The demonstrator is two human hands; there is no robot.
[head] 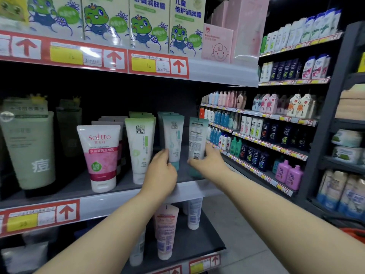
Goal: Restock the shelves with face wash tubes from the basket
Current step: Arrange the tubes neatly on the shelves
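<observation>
On the middle shelf (122, 196) stand rows of face wash tubes. My left hand (162, 173) grips the lower part of a white and teal tube (173, 137) at the front of its row. My right hand (209, 161) holds another teal tube (197, 139) at the shelf's right end, its back label with a barcode facing me. To the left stand a green-topped tube (139, 147) and a pink Softto tube (100, 155). An orange rim, perhaps the basket (353, 233), shows at the right edge.
Above, a shelf carries frog-printed boxes (148, 24) and pink boxes (217, 42). More tubes (166, 230) stand on the shelf below. A large grey-green tube (29, 147) stands at far left. The aisle's right side holds shampoo bottles (276, 135).
</observation>
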